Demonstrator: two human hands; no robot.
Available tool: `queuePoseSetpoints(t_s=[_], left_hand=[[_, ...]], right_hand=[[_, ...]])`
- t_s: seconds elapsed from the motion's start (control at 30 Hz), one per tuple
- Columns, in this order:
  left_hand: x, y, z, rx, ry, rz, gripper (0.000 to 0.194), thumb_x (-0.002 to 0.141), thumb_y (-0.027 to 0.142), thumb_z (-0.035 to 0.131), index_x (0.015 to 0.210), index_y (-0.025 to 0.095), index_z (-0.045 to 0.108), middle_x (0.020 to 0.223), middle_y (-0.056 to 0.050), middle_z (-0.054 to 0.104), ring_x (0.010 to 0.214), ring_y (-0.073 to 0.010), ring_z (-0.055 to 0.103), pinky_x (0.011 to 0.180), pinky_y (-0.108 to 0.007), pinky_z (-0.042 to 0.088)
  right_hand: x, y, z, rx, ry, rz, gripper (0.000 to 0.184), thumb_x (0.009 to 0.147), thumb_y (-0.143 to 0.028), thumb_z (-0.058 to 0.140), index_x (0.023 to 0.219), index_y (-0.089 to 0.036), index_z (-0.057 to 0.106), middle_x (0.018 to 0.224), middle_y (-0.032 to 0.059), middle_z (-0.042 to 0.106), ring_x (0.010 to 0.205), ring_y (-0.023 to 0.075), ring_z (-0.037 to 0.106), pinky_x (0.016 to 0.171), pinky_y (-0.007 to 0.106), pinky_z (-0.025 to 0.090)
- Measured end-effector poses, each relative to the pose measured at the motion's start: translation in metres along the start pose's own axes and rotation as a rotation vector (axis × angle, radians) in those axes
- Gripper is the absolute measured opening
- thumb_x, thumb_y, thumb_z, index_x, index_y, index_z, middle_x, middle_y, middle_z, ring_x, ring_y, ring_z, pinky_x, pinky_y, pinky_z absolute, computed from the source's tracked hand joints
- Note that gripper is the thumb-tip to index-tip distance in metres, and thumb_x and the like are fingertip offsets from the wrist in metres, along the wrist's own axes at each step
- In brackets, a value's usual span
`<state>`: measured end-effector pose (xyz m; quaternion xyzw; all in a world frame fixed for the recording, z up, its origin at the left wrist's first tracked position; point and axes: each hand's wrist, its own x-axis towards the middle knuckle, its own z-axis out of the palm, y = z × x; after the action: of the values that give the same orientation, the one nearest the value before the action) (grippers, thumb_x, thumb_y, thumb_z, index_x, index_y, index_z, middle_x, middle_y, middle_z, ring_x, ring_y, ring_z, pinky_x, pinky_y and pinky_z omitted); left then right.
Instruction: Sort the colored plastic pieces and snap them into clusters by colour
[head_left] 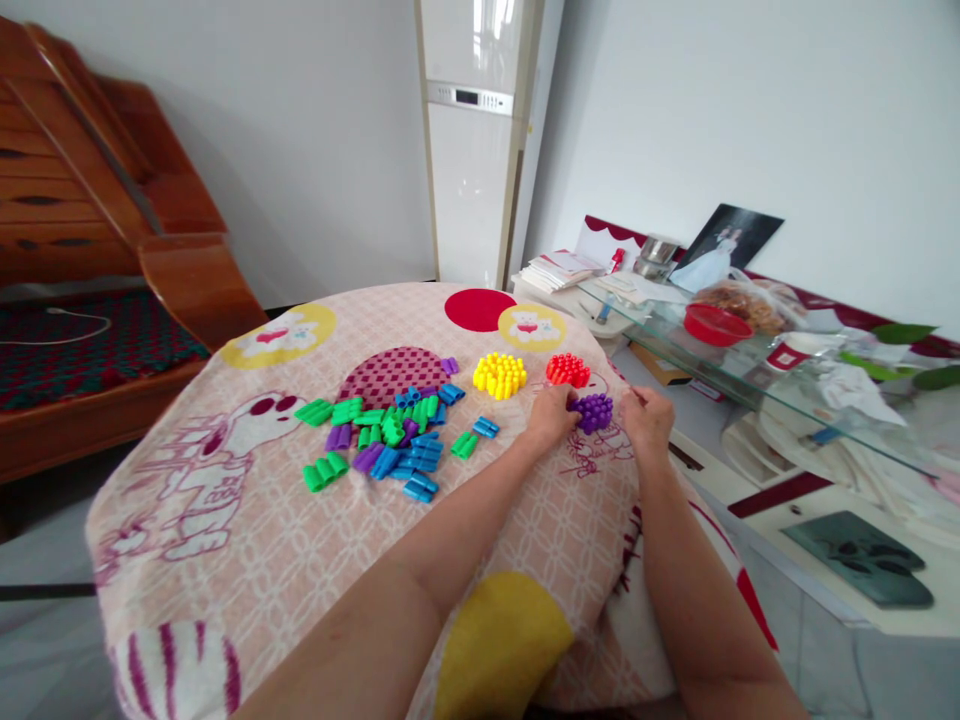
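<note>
A cluster of purple plastic pegs (595,412), standing packed together, is on the cloth at the table's right side. My left hand (553,412) grips its left edge with bent fingers. Just right of the cluster, my right hand (651,412) is closed in a pinch, apart from the purple pieces; what it holds, if anything, is too small to tell. Behind the purple cluster stands a red one (568,369), and a yellow cluster (499,375) is to its left. Loose green pieces (327,470), blue pieces (421,487) and purple pieces (339,437) lie in a pile mid-table.
A patterned cloth (300,560) covers the round table. On the right, a glass shelf (787,385) carries a red bowl (718,324), papers (561,270) and a cup (787,352). A wooden bench (180,265) is at left, a tall white cabinet unit (469,180) behind.
</note>
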<state>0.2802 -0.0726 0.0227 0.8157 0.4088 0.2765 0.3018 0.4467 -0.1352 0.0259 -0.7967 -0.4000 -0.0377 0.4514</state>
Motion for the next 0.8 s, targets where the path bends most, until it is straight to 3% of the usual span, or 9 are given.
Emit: queuePoseSetpoints(t_s=[0.1, 0.3, 0.4, 0.57, 0.8], left_hand=[[-0.002, -0.001, 0.001, -0.034, -0.004, 0.013, 0.03, 0.073, 0.013, 0.07, 0.103, 0.013, 0.07, 0.098, -0.007, 0.072, 0.091, -0.0184, 0.065, 0.086, -0.029, 0.05], [-0.008, -0.003, 0.008, 0.032, -0.052, 0.061, 0.07, 0.064, 0.014, 0.075, 0.131, 0.012, 0.056, 0.124, -0.013, 0.066, 0.11, -0.0244, 0.062, 0.097, -0.033, 0.048], [-0.009, 0.001, 0.011, 0.074, -0.049, 0.062, 0.061, 0.069, 0.021, 0.076, 0.127, 0.011, 0.059, 0.122, -0.014, 0.067, 0.112, -0.0261, 0.061, 0.098, -0.035, 0.048], [-0.007, 0.005, 0.013, 0.124, -0.062, 0.027, 0.041, 0.073, 0.023, 0.074, 0.113, 0.014, 0.065, 0.113, -0.011, 0.069, 0.106, -0.0246, 0.063, 0.092, -0.033, 0.05], [-0.008, 0.006, 0.005, 0.129, -0.062, 0.063, 0.045, 0.072, 0.02, 0.074, 0.115, 0.012, 0.065, 0.111, -0.013, 0.069, 0.104, -0.0246, 0.063, 0.091, -0.032, 0.05]], right_hand=[[0.0, -0.001, 0.001, 0.01, -0.023, 0.022, 0.045, 0.075, -0.042, 0.049, 0.092, -0.012, 0.077, 0.081, 0.0141, 0.074, 0.074, 0.0264, 0.066, 0.073, 0.035, 0.049], [0.002, -0.004, 0.004, 0.055, -0.183, -0.015, 0.047, 0.078, -0.049, 0.039, 0.077, -0.015, 0.071, 0.073, 0.0103, 0.07, 0.073, 0.0234, 0.06, 0.069, 0.032, 0.045], [0.002, -0.008, 0.004, 0.017, -0.226, -0.034, 0.046, 0.078, -0.05, 0.036, 0.067, -0.017, 0.066, 0.068, 0.0085, 0.066, 0.071, 0.0223, 0.057, 0.068, 0.031, 0.042], [0.0, -0.011, 0.001, -0.005, -0.255, -0.025, 0.046, 0.078, -0.051, 0.036, 0.067, -0.017, 0.065, 0.07, 0.009, 0.065, 0.072, 0.0221, 0.056, 0.068, 0.031, 0.039], [0.0, -0.005, 0.002, 0.003, -0.216, -0.019, 0.048, 0.078, -0.052, 0.038, 0.071, -0.016, 0.069, 0.069, 0.0093, 0.067, 0.071, 0.0229, 0.057, 0.067, 0.032, 0.041]])
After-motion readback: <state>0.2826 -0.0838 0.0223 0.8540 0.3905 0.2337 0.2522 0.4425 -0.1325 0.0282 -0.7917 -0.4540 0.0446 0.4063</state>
